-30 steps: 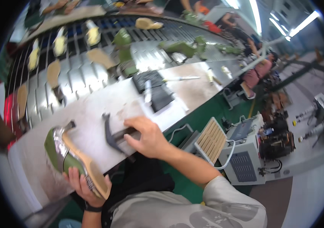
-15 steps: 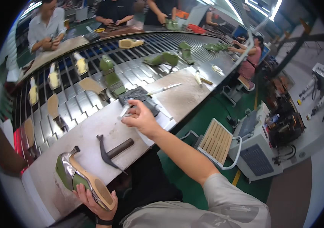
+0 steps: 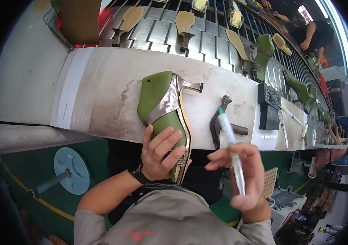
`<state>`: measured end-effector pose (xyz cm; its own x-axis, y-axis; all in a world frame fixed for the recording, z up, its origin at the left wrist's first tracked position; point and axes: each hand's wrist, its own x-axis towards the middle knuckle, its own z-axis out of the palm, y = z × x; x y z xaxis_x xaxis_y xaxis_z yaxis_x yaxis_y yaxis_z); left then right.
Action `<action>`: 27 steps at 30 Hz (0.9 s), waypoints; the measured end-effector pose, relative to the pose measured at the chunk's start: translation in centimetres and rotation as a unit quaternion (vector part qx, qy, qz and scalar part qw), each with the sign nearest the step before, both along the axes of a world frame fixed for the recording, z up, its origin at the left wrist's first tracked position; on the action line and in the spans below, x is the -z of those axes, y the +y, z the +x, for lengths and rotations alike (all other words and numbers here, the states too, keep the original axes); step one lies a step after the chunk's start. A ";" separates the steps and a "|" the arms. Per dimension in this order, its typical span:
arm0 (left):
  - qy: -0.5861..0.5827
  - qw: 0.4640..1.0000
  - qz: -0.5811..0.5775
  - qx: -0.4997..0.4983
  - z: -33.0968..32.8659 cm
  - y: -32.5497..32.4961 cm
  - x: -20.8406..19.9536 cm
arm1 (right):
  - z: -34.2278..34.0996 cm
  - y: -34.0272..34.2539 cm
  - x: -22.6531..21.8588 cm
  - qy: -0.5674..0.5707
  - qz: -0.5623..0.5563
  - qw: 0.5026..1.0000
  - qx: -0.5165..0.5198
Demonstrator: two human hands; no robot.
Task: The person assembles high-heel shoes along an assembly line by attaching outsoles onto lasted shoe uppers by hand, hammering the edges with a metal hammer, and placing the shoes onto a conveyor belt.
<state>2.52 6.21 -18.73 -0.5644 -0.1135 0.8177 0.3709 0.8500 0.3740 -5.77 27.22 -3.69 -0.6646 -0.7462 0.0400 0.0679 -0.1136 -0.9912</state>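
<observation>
My left hand (image 3: 161,152) is wrapped round the toe end of a high-heeled sandal (image 3: 169,99) built on a green shoe last (image 3: 154,96). Silver straps cross the last, and the tan sole edge and heel face right. The heel end lies over the worktop, while the toe end reaches past its near edge. To the right, my right hand (image 3: 250,171) grips a slim white pen (image 3: 235,157) with a green end, raised and slightly blurred, apart from the sandal. A hammer (image 3: 228,125) with a dark handle rests on the worktop between the sandal and a black block (image 3: 268,107).
Beyond the pale worktop (image 3: 104,90), a slatted metal conveyor (image 3: 206,43) carries tan soles with heels (image 3: 185,25) and green lasts (image 3: 264,55). More pens (image 3: 283,128) lie beyond the block. A round blue stool (image 3: 72,170) stands at lower left. Other people work at the far right.
My view has swung left and down. My right hand has come back from beside the black block and now holds up the pen. The sandal's sole side has turned to the right.
</observation>
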 end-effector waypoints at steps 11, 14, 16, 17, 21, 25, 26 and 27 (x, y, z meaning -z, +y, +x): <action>-0.019 0.999 0.036 -0.005 0.5 0.0 -0.5 | 0.6 -2.9 0.3 -0.063 0.012 0.995 -0.071; -0.015 0.999 0.039 -0.006 0.3 0.0 -0.4 | 0.5 -3.0 0.1 -0.070 0.020 0.995 -0.070; -0.012 0.999 0.041 -0.006 0.2 0.0 -0.3 | 0.5 -3.0 -0.1 -0.071 0.027 0.995 -0.068; -0.013 0.999 0.038 -0.005 0.2 0.0 -0.3 | 0.6 -3.1 -0.3 -0.071 0.028 0.995 -0.067; -0.015 0.999 0.041 -0.003 0.2 0.1 -0.3 | 0.8 -3.0 -0.1 -0.082 0.048 0.994 -0.050; -0.015 0.999 0.040 -0.002 0.0 0.1 -0.2 | 0.7 -3.1 0.2 -0.085 0.027 0.994 -0.056; -0.013 0.999 0.038 -0.002 -0.1 0.1 -0.1 | 0.6 -3.1 0.2 -0.085 0.027 0.994 -0.056; -0.012 0.999 0.035 -0.004 0.0 0.1 -0.1 | 0.6 -3.1 0.2 -0.083 0.027 0.995 -0.057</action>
